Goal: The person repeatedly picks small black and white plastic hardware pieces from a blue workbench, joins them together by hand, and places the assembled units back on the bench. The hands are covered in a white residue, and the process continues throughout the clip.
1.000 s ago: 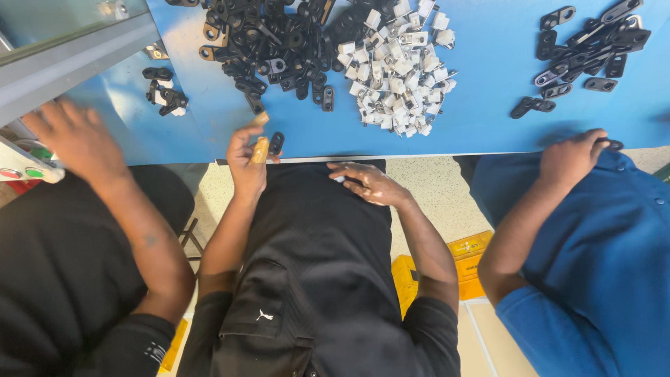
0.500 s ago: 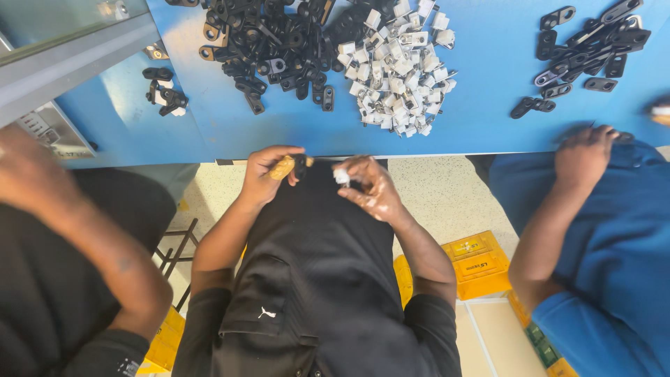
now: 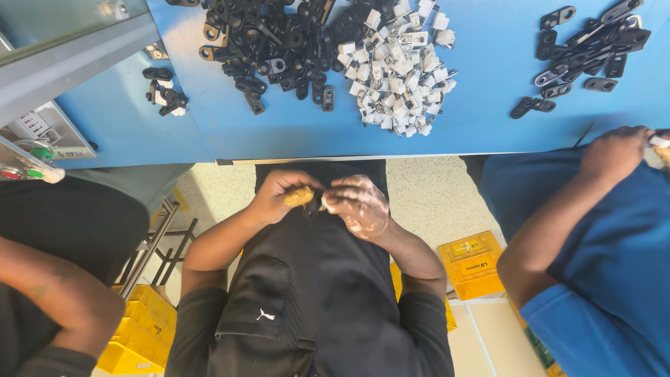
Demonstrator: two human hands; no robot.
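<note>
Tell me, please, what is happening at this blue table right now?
A person in a black apron holds both hands together over the lap, just below the blue table. The left hand grips a small tan piece, and the right hand, smeared white, meets it with something small I cannot make out. On the table lie a pile of black plastic brackets and a pile of white clips. Co-workers sit on either side.
</note>
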